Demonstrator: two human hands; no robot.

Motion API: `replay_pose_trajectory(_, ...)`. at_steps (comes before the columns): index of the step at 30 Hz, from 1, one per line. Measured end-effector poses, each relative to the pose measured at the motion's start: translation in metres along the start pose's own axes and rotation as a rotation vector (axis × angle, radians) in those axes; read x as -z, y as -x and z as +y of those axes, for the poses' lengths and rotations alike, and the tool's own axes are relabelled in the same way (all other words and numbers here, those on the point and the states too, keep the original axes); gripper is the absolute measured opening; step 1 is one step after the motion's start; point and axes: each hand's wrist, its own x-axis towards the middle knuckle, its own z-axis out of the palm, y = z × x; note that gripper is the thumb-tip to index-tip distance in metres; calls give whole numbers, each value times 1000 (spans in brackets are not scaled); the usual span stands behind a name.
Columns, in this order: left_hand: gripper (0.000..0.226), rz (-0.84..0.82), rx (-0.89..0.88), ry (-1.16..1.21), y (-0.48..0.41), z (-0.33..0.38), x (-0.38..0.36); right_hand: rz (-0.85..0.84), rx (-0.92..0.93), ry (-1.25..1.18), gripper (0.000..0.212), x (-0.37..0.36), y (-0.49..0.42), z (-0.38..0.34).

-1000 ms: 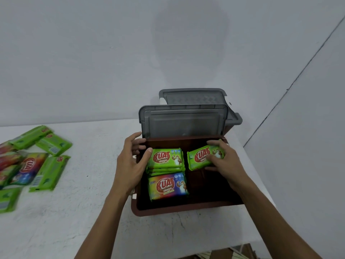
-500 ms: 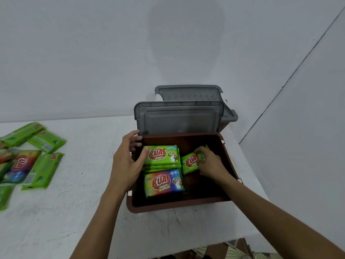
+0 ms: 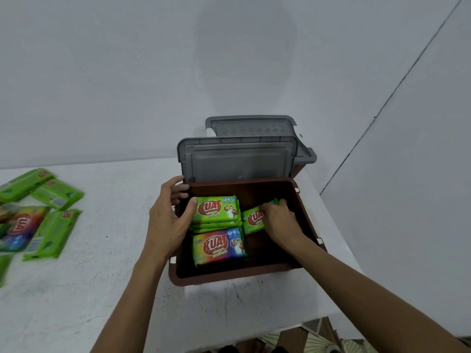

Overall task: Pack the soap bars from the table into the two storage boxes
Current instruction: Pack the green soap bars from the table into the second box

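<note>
Our L hand: fingers loose on box rim, thumb props green stack, prob vs tipping | our R hand: fingers grip green bar, wedging it just right of stack

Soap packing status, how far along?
Done: a green stack and a rainbow bar lie in the front box. In hand: the right hand holds a green bar beside the stack; the left hand touches the stack. Left: more bars on the table; inside of the back box is hidden.

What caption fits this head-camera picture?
Left hand touches the green soap stack while the right hand holds another soap bar inside the brown box.
</note>
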Motion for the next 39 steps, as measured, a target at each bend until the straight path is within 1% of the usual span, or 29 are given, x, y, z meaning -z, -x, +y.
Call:
replay_pose_trajectory(4,47,-4,-8,1,1,0,0,-84,-12,95,33,-4,-2,-2)
replay_pose_trajectory(8,47,-7,-8,8,1,1,0,-136,-16,72,38,-5,-6,-1)
replay_pose_trajectory(10,45,-9,-15,6,1,2,1,-146,-24,69,36,-4,-5,-1)
replay_pose_trajectory(13,36,-32,-40,-37,2,4,4,-152,-23,45,32,1,-2,-1)
replay_pose_trajectory(15,30,-31,-84,-95,7,2,10,-125,-19,3,32,10,2,-4)
replay_pose_trajectory(17,25,-21,-129,-140,12,-3,19,-80,-11,-49,36,23,6,-13)
replay_pose_trajectory(19,25,-26,-140,-164,18,-11,33,3,19,-81,35,39,11,-27)
replay_pose_trajectory(22,22,-19,-87,-195,27,-28,64,186,103,-145,25,60,17,-64)
replay_pose_trajectory(24,22,-1,-27,-227,31,-42,90,250,179,-240,19,68,21,-96)
replay_pose_trajectory(26,22,22,23,-247,35,-56,118,274,239,-309,14,69,23,-132)
replay_pose_trajectory(29,22,67,81,-278,37,-74,160,235,329,-350,12,57,22,-188)
replay_pose_trajectory(33,24,145,110,-395,35,-103,216,141,416,-385,21,22,18,-256)
replay_pose_trajectory(36,25,161,159,-472,30,-127,253,33,493,-352,26,-6,16,-302)
replay_pose_trajectory(39,27,197,242,-534,23,-155,286,-105,610,-248,33,-37,10,-345)
